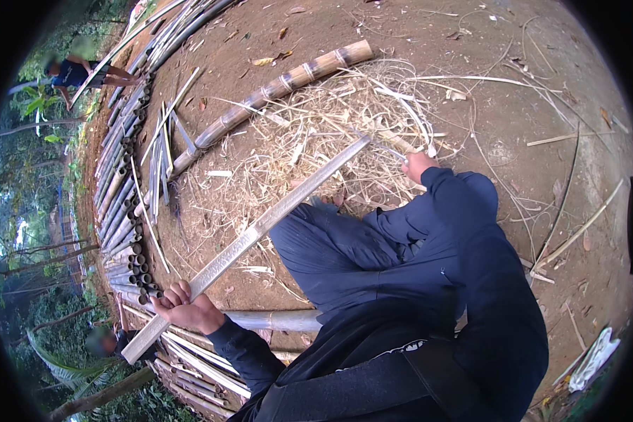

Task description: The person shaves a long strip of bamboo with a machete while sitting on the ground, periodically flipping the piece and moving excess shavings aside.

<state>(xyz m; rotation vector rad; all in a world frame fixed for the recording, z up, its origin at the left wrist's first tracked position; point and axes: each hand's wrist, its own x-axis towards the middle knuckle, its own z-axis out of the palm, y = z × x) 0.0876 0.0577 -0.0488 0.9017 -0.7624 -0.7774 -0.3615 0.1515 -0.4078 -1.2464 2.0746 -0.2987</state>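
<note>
A long, flat bamboo slat (260,226) slants from the lower left up to the middle. My left hand (190,308) is closed around it near its lower end. On the right, my right hand (418,167) grips a knife (391,150), whose handle is hidden in the fist. The thin blade points toward the slat's far end; I cannot tell whether they touch. Beneath that end lies a heap of pale bamboo shavings (383,105), in front of my bent legs.
A thick bamboo pole (285,86) lies beyond the shavings. Stacked bamboo tubes (123,183) line the left. Split strips (207,369) lie at lower left, beside another pole (274,321). Two other people are at the left, one standing (84,72), one lower down (123,339).
</note>
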